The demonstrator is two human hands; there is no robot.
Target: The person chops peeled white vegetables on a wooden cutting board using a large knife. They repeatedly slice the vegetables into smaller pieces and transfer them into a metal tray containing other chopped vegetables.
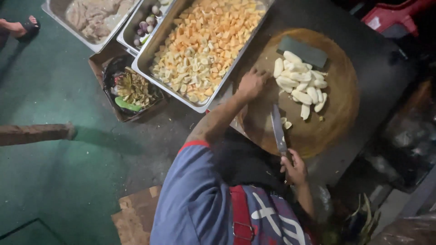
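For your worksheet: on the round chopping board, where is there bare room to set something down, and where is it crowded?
Round board: bare wood lies right of the knife, below the pale pieces, and along the left edge by the left hand. The top, around the pile and dark block, is crowded.

my single head camera, high above the round wooden chopping board (318, 131), facing steeply down, board right of centre, moderately near

Pale cream root pieces (302, 86) lie on a brown round board (336, 122). Orange and yellow cubes (206, 45) fill a silver tray (152, 54). The floor (54, 181) is green, the sleeve (195, 190) blue with a red edge.
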